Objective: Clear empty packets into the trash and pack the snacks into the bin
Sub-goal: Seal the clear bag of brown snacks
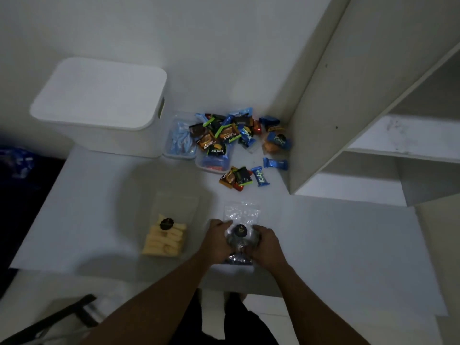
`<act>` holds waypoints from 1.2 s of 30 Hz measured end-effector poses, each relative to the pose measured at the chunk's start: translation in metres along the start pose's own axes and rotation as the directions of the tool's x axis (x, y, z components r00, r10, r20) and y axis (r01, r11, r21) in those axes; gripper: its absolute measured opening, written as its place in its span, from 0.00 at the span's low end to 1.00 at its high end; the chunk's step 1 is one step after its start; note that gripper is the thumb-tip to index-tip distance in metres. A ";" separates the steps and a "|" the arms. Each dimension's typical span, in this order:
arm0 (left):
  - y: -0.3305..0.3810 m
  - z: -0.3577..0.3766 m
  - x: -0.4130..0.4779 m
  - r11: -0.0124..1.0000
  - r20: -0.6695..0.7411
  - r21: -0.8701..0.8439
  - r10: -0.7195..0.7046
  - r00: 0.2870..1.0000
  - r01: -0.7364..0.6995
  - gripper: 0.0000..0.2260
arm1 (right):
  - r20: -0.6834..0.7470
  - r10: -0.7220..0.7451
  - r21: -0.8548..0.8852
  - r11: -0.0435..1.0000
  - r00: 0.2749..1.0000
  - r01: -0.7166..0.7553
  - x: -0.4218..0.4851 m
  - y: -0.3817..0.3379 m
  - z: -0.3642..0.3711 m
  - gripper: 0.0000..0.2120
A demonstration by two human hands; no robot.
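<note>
Left hand (219, 239) and right hand (263, 241) are clutching a crumpled clear plastic packet (240, 214) between them, its long axis pointing away.

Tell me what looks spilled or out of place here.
Wrapped snacks spill over two clear tubs at the back; a few, like a blue Kalpe bar, lie loose beside them. Left hand and right hand grip a crumpled clear packet.

Person's wearing dark, black-looking bottoms (240, 327); arms (154, 302) are showing bare down to left hand (219, 238) and right hand (265, 244).
</note>
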State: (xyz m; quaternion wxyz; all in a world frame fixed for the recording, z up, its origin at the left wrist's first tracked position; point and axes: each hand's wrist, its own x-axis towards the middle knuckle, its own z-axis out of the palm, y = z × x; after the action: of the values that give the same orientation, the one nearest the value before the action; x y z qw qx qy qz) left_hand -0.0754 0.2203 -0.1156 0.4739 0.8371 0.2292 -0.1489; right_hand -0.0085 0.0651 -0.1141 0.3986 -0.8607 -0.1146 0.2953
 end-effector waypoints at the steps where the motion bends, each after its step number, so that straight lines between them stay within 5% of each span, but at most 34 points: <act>1: 0.001 0.001 0.002 1.000 -0.005 0.018 0.006 1.000 -0.006 0.39 | 0.006 0.004 0.002 1.000 1.000 -0.004 0.001 0.001 -0.002 0.13; 8: -0.003 0.003 0.014 0.992 0.054 0.107 -0.071 0.996 0.065 0.35 | 0.026 -0.002 -0.040 0.999 1.000 0.003 0.005 0.004 -0.019 0.13; 12: 0.025 -0.010 0.023 0.990 -0.066 0.116 -0.078 0.995 0.086 0.29 | -0.030 0.032 -0.028 0.999 0.999 -0.033 0.026 -0.001 -0.035 0.30; 21: 0.107 -0.056 0.102 0.991 -0.146 0.115 0.089 0.985 -0.072 0.08 | -0.183 0.029 0.057 0.998 0.983 -0.019 0.111 -0.058 -0.089 0.08; 27: 0.136 -0.080 0.176 0.984 -0.100 0.118 0.144 0.984 -0.132 0.21 | -0.243 0.133 0.180 0.980 0.961 -0.090 0.179 -0.077 -0.111 0.09; 36: 0.136 -0.069 0.248 0.989 0.104 0.118 0.078 0.992 -0.090 0.08 | -0.038 0.285 0.338 0.906 0.958 -0.256 0.249 -0.084 -0.113 0.11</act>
State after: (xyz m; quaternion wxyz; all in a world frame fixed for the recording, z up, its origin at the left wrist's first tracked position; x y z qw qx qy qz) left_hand 0.2093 0.2790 -0.0983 0.4384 0.8651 0.1603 -0.1838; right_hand 0.2621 0.1581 -0.0968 0.4967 -0.8013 0.0743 0.3252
